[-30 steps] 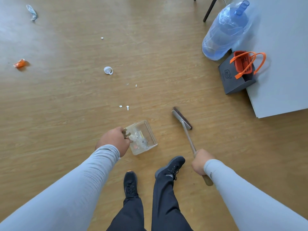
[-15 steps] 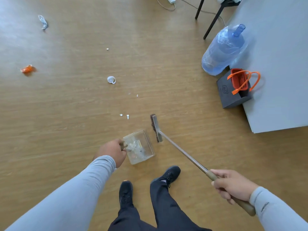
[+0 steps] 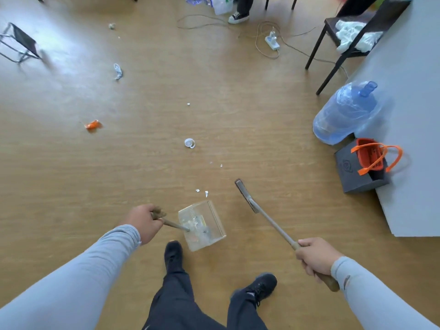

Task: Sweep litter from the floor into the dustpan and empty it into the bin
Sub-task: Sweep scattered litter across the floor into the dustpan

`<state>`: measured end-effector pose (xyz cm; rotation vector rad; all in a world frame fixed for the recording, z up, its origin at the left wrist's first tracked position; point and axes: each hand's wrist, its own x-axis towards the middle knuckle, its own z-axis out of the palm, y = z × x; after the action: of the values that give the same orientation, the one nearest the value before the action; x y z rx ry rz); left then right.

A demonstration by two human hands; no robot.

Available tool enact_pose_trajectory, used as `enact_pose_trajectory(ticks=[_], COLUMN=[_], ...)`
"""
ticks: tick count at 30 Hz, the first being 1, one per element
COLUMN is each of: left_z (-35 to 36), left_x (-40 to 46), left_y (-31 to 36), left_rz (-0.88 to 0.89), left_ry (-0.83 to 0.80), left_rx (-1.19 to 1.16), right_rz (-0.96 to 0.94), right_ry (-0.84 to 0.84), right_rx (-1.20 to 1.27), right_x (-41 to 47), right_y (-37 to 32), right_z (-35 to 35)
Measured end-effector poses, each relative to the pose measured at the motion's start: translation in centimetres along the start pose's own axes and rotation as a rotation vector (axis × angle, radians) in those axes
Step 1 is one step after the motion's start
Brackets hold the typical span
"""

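Observation:
My left hand (image 3: 143,221) grips the handle of a clear plastic dustpan (image 3: 202,225) that holds some scraps, just in front of my feet. My right hand (image 3: 316,257) grips the wooden end of a long-handled broom (image 3: 266,217); its dark head (image 3: 243,190) rests to the right of the dustpan. Small white scraps (image 3: 202,192) lie just beyond the dustpan's mouth. Farther out on the wooden floor lie a white cap ring (image 3: 189,143), an orange wrapper (image 3: 92,125) and a crumpled clear wrapper (image 3: 117,71). No bin is in view.
A large blue water bottle (image 3: 347,113) and a dark bag with orange handles (image 3: 364,167) stand at the right by a grey platform (image 3: 414,115). A black chair (image 3: 352,36), a power strip with cables (image 3: 272,42), another person's shoe (image 3: 238,17) and a folding stool (image 3: 20,44) lie farther back.
The view has lifted, showing more of the room. The broom head has swung away from the dustpan to its right, and my feet have shifted.

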<state>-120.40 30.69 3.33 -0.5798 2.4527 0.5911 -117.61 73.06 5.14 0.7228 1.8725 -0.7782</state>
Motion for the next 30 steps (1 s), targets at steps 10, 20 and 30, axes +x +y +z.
enact_pose_trajectory(ticks=[10,20,30], left_z=[-8.5,-10.2,-9.3], left_x=[8.0,15.7,20.9], left_y=[-6.4,-8.0,-8.1], left_rz=[0.068,0.040,-0.010], left_ry=[0.003,-0.063,-0.036], left_rx=[-0.050,0.055,0.081], right_rz=[0.094,0.149,0.021], right_ry=[0.001,0.031,-0.099], right_rx=[0.125,0.080,-0.167], right_x=[-3.8,0.3,6.9], right_y=[-12.6,-23.4,-30.1], right_z=[7.0,11.6,19.4])
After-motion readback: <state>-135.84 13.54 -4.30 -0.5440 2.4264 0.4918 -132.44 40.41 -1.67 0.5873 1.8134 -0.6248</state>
